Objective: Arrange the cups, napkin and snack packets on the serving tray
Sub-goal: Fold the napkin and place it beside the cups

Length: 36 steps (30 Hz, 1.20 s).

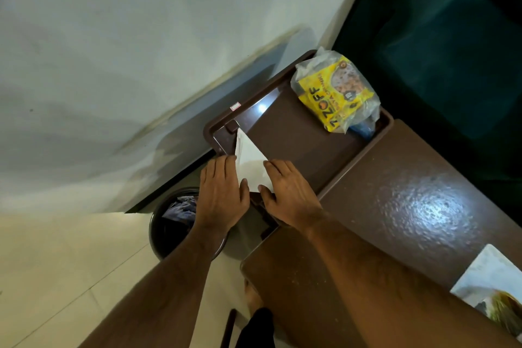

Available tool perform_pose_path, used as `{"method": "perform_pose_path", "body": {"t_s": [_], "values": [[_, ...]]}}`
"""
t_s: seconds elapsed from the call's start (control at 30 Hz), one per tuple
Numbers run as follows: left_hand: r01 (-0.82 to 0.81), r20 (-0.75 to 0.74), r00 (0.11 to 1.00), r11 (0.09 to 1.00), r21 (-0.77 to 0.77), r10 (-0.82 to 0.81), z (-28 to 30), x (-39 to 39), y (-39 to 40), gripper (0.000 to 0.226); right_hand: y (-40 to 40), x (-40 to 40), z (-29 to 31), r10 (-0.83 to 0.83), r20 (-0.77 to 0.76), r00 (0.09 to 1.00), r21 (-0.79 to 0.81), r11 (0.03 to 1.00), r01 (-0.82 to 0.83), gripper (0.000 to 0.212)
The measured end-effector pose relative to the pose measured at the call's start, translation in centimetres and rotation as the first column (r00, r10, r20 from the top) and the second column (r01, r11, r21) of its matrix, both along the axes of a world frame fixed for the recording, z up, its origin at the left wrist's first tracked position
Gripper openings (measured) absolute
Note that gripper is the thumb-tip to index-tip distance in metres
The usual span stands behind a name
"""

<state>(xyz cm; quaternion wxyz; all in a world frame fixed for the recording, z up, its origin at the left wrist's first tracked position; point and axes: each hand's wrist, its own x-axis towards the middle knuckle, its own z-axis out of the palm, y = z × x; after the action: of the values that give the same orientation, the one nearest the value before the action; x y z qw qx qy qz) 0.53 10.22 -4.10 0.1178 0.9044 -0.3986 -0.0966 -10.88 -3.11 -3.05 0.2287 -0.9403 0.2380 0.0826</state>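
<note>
A brown serving tray [299,133] lies at the far end of a brown table, near the wall. A white napkin [250,159], folded into a triangle, lies in the tray's near left corner. My left hand [221,192] rests flat on its left edge and my right hand [288,192] presses its right edge, fingers spread. A yellow snack packet [332,94] in clear plastic sits at the tray's far right end, with a blue packet [363,128] partly hidden beneath it. No cups are in view.
The brown table [409,206] stretches toward me on the right, with a printed card or mat [491,288] at its near right edge. A dark round bin [172,223] stands on the tiled floor below my left arm. A dark green sofa [440,51] is behind the tray.
</note>
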Motion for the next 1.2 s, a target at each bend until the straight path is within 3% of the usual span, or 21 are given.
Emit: {"method": "perform_pose_path", "body": {"t_s": [0.2, 0.57, 0.8, 0.93, 1.07, 1.2], "values": [[-0.207, -0.164, 0.965, 0.978, 0.000, 0.204, -1.0, -1.4, -0.4, 0.054, 0.6, -0.1, -0.6, 0.013, -0.016, 1.000, 0.027, 1.000, -0.013, 0.068], [-0.260, -0.246, 0.935, 0.966, 0.013, 0.255, -1.0, -1.5, -1.8, 0.040, 0.8, -0.3, -1.1, -0.001, 0.042, 0.999, 0.017, 1.000, 0.000, 0.074], [-0.353, -0.334, 0.888, 0.934, -0.058, 0.315, -1.3, -1.2, -2.1, 0.040, 1.3, 0.0, -1.2, -0.024, 0.023, 0.999, 0.049, 0.999, 0.023, 0.085], [-0.439, -0.421, 0.840, 0.884, -0.159, 0.342, -1.7, -1.1, -1.9, 0.038, 1.6, 0.4, -1.0, -0.027, -0.009, 1.000, 0.059, 0.998, 0.028, 0.089], [-0.428, -0.490, 0.839, 0.842, -0.328, 0.236, -1.8, -1.0, -2.2, 0.035, 1.5, 0.7, -0.6, -0.071, -0.026, 0.997, 0.072, 0.995, 0.073, 0.092], [-0.429, -0.532, 0.834, 0.779, -0.458, 0.147, -1.1, -1.0, -3.4, 0.032, 1.4, 0.8, -0.3, -0.155, 0.041, 0.987, 0.086, 0.985, 0.151, 0.074]]}}
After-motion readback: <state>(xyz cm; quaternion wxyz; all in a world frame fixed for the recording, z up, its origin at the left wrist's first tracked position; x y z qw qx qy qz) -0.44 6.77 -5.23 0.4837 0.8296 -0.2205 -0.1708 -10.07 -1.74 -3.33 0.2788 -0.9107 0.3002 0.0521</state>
